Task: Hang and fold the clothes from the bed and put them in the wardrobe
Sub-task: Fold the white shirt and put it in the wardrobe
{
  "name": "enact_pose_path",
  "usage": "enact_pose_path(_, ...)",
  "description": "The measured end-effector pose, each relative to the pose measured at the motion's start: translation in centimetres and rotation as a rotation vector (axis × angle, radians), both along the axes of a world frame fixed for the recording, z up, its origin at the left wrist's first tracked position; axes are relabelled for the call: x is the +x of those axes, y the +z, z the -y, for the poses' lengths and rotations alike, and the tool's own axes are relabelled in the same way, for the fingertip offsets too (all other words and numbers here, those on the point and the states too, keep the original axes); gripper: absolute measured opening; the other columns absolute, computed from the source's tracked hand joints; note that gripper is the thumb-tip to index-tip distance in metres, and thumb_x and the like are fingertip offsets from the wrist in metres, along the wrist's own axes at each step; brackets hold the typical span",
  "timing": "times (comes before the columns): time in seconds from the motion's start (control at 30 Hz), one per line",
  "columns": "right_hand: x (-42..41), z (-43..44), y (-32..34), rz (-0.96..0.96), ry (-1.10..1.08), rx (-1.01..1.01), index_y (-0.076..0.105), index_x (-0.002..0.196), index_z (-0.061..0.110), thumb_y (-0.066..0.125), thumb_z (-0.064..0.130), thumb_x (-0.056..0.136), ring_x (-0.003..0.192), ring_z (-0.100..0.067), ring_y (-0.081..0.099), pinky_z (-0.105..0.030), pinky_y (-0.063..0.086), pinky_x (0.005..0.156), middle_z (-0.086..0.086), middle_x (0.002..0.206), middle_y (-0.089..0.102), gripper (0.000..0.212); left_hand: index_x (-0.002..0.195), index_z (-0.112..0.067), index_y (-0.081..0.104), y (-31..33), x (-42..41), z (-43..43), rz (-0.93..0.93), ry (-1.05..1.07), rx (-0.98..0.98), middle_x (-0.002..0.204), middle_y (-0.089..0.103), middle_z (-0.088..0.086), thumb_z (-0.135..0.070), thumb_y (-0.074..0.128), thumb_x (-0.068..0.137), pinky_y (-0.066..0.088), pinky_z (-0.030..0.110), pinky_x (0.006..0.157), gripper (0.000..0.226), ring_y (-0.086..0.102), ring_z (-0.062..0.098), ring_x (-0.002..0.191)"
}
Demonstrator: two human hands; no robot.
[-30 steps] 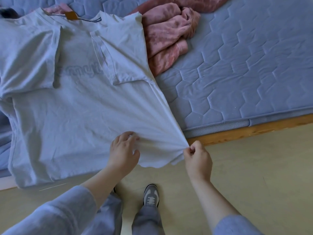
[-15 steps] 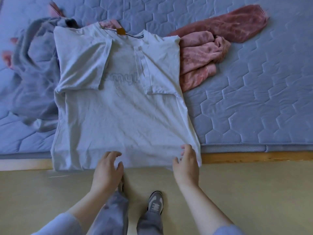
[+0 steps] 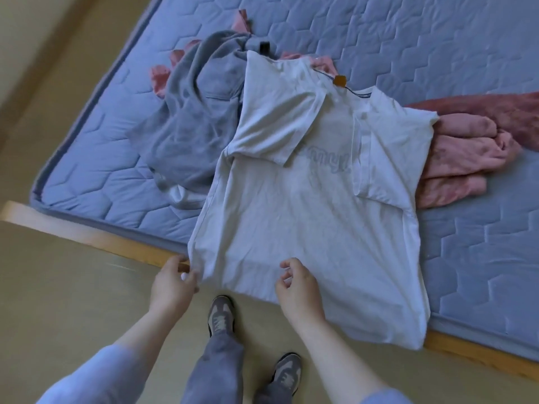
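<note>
A person's two grey shoes (image 3: 220,314) stand on the beige floor (image 3: 58,301) at 6 o'clock, and grey trousers (image 3: 215,371) show above them. Both forearms come out of light blue sleeves (image 3: 87,377).

The left hand (image 3: 175,282) is at the 7 o'clock corner of the white T-shirt (image 3: 306,228). Its fingers (image 3: 191,277) are curled and pinch the hem at that corner. The right hand (image 3: 297,287) is over the hem, nearer the middle of the shirt. Its fingers (image 3: 288,263) are loosely curled above the cloth, and I cannot tell if they grasp the cloth or only touch it.

The T-shirt lies flat on the bed, with the hem over the wooden bed frame (image 3: 87,233) at 6 o'clock and the neck at 12 o'clock. Both short sleeves are folded inward over the chest. Faint grey lettering (image 3: 326,163) crosses the chest, and a small orange-brown label (image 3: 339,80) sits at the neck.

At 10 o'clock of the shirt a crumpled grey garment (image 3: 198,121) lies partly under it. At 3 o'clock a pink garment (image 3: 466,158) lies in folds, touching the shirt's edge. Beyond it, at 2 o'clock, is a darker red garment (image 3: 501,112).

All the clothes rest on the blue quilted mattress (image 3: 437,39), which has a pattern of hexagons.
</note>
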State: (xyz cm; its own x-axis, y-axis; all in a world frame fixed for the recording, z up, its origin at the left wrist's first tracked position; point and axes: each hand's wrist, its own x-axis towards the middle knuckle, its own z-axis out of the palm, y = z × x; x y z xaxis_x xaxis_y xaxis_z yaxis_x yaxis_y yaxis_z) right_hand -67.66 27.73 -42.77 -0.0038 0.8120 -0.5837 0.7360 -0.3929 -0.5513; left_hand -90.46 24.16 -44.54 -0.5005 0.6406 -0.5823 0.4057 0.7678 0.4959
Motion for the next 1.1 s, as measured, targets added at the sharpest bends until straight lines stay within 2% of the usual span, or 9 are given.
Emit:
enact_pose_path(0.03, -0.3, -0.2, -0.2, 0.007, -0.004, -0.005, 0.056, 0.116, 0.017, 0.052, 0.009, 0.087, 0.088, -0.018, 0.059, -0.031, 0.049, 0.08, 0.001, 0.099, 0.059, 0.03, 0.091, -0.016, 0.058, -0.3, -0.2, 0.0, 0.012, -0.017, -0.017, 0.086, 0.064, 0.003, -0.017, 0.065, 0.089, 0.051, 0.036, 0.063, 0.008, 0.064, 0.022, 0.063)
enact_pose_path(0.13, -0.7, -0.7, -0.5, 0.029, -0.022, -0.018, 0.056, 0.116, 0.016, 0.052, 0.008, 0.087, 0.087, -0.017, 0.059, -0.029, 0.048, 0.08, 0.0, 0.101, 0.06, 0.03, 0.068, -0.011, 0.052, -1.2, -0.7, 0.5, 0.002, -0.129, -0.131, 0.069, 0.052, 0.006, -0.028, 0.064, 0.088, 0.032, 0.032, 0.053, 0.029, 0.049, 0.024, 0.061)
enact_pose_path(0.27, -0.6, -1.5, -0.6, 0.084, -0.003, -0.051, 0.055, 0.119, 0.015, 0.049, 0.009, 0.091, 0.091, -0.018, 0.058, -0.028, 0.047, 0.08, -0.002, 0.104, 0.061, 0.029, 0.077, -0.007, 0.059, -1.3, -2.1, 1.6, 0.149, 0.009, -0.17, 0.066, 0.064, 0.011, -0.031, 0.058, 0.092, 0.051, 0.039, 0.057, 0.028, 0.064, 0.026, 0.055)
enact_pose_path(0.37, -0.4, -2.0, -0.4, 0.127, 0.026, -0.084, 0.054, 0.121, 0.015, 0.048, 0.01, 0.092, 0.092, -0.018, 0.057, -0.025, 0.042, 0.075, -0.003, 0.108, 0.061, 0.03, 0.075, -0.01, 0.055, -0.9, -3.3, 2.4, 0.073, -0.034, -0.184, 0.058, 0.064, 0.01, -0.03, 0.053, 0.095, 0.049, 0.033, 0.054, 0.029, 0.063, 0.026, 0.052)
enact_pose_path(0.47, -0.5, -2.6, 0.0, 0.157, 0.018, -0.104, 0.053, 0.123, 0.015, 0.048, 0.011, 0.092, 0.092, -0.017, 0.057, -0.022, 0.039, 0.072, -0.004, 0.11, 0.061, 0.032, 0.081, -0.012, 0.053, -0.2, -3.3, 1.9, -0.023, -0.188, -0.253, 0.078, 0.063, 0.009, -0.031, 0.05, 0.096, 0.049, 0.035, 0.063, 0.025, 0.063, 0.03, 0.072)
enact_pose_path(0.57, -0.6, -3.5, 1.1, 0.151, -0.014, -0.095, 0.053, 0.123, 0.015, 0.048, 0.012, 0.093, 0.092, -0.015, 0.056, -0.024, 0.041, 0.074, -0.003, 0.109, 0.06, 0.031, 0.097, -0.013, 0.05, 1.3, -2.5, 0.5, -0.074, -0.284, -0.233, 0.101, 0.048, 0.004, -0.027, 0.053, 0.094, 0.044, 0.034, 0.069, 0.015, 0.058, 0.031, 0.088)
enact_pose_path(0.77, 0.1, -6.8, 3.6, 0.162, -0.051, -0.041, 0.055, 0.12, 0.014, 0.049, 0.012, 0.092, 0.095, -0.018, 0.058, -0.031, 0.049, 0.082, -0.003, 0.104, 0.061, 0.029, 0.088, -0.02, 0.054, 5.1, -1.4, -6.5, -0.024, -0.366, 0.003, 0.087, 0.058, -0.005, -0.027, 0.054, 0.092, 0.041, 0.028, 0.062, 0.008, 0.056, 0.013, 0.078)
enact_pose_path(1.0, 3.4, -13.0, 6.0, 0.172, -0.144, 0.052, 0.061, 0.114, 0.012, 0.052, 0.009, 0.089, 0.092, -0.021, 0.061, -0.033, 0.05, 0.081, -0.004, 0.1, 0.064, 0.026, 0.087, -0.011, 0.06, 8.8, 2.2, -17.4, -0.022, -0.515, 0.172, 0.086, 0.062, -0.001, -0.019, 0.053, 0.089, 0.049, 0.038, 0.073, 0.011, 0.059, 0.021, 0.082)
enact_pose_path(1.1, 5.7, -16.6, 6.3, 0.163, -0.161, 0.069, 0.064, 0.111, 0.011, 0.053, 0.008, 0.088, 0.091, -0.021, 0.061, -0.032, 0.05, 0.081, -0.004, 0.099, 0.064, 0.025, 0.099, -0.015, 0.059, 9.1, 4.1, -22.1, -0.043, -0.576, 0.206, 0.097, 0.058, -0.005, -0.022, 0.055, 0.089, 0.049, 0.035, 0.079, 0.012, 0.058, 0.018, 0.089)
